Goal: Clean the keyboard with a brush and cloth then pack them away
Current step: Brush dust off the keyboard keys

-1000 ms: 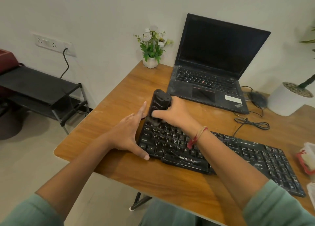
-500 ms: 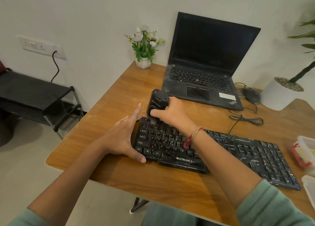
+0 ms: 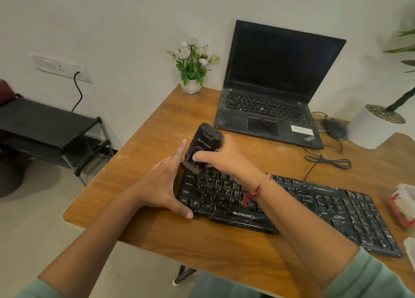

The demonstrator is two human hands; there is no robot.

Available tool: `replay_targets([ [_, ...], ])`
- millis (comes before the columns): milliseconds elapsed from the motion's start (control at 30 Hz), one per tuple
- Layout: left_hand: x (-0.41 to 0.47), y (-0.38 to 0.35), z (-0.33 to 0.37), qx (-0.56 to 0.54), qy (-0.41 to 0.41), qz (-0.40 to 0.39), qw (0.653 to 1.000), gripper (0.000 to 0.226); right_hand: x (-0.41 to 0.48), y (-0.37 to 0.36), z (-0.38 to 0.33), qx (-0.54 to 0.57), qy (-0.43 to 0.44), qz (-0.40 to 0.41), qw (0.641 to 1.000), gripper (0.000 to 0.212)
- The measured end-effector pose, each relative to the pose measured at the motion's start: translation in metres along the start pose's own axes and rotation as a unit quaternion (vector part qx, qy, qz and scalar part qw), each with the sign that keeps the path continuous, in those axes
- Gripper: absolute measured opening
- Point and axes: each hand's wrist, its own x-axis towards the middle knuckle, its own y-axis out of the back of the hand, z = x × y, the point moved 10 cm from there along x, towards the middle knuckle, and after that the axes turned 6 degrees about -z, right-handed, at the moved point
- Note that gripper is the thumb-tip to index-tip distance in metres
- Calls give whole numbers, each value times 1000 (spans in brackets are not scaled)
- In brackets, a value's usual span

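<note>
A black dusty keyboard (image 3: 314,205) lies across the wooden desk (image 3: 157,127). My right hand (image 3: 226,156) grips a black handheld brush (image 3: 203,143), its bristles down on the keyboard's top left corner. My left hand (image 3: 162,185) holds the keyboard's left end, fingers straight along the edge and thumb on the front corner. No cloth shows clearly in view.
An open black laptop (image 3: 269,91) stands behind the keyboard, with a mouse (image 3: 332,127) and coiled cable (image 3: 327,163) to its right. A small flower pot (image 3: 192,68) and a white planter (image 3: 372,127) sit at the back. Plastic containers (image 3: 404,205) are at the right edge.
The brush has stayed at the keyboard's top left corner with only a slight shift. My left hand keeps its hold on the left end. The camera view moved a little.
</note>
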Motion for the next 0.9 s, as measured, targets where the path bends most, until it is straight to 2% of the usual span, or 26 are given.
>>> replay_targets([
  [67,1,-2,-2,3,2,-4,1000,155,1,15,1,-86,-5,35,996,20],
  [133,1,-2,-2,0,5,-2,1000,156,-2,25,4,-112,-15,74,991,21],
  [300,0,4,1,7,-4,19,1000,147,-26,-27,-36,-178,135,19,975,32],
  [400,0,1,1,-6,6,3,1000,152,-14,-3,-9,-86,50,52,994,19],
  [467,0,-2,-2,-5,19,-3,1000,156,-9,23,5,-132,3,111,985,20],
  [567,0,-1,-3,-5,20,-4,1000,155,-17,14,-6,-191,38,98,976,28],
  [633,0,1,-2,-3,13,5,1000,154,-27,-10,-13,-152,74,49,984,26],
  [700,1,2,-1,-8,2,8,1000,154,-28,-21,-10,-73,70,9,995,21],
  [733,1,1,-1,-9,2,6,1000,155,-23,-17,-5,-53,53,15,997,19],
  [833,0,-1,-2,-5,15,-4,1000,155,-12,19,9,-59,1,121,991,18],
  [900,-2,0,1,-6,10,-3,1000,154,-16,14,3,-61,11,113,992,16],
])
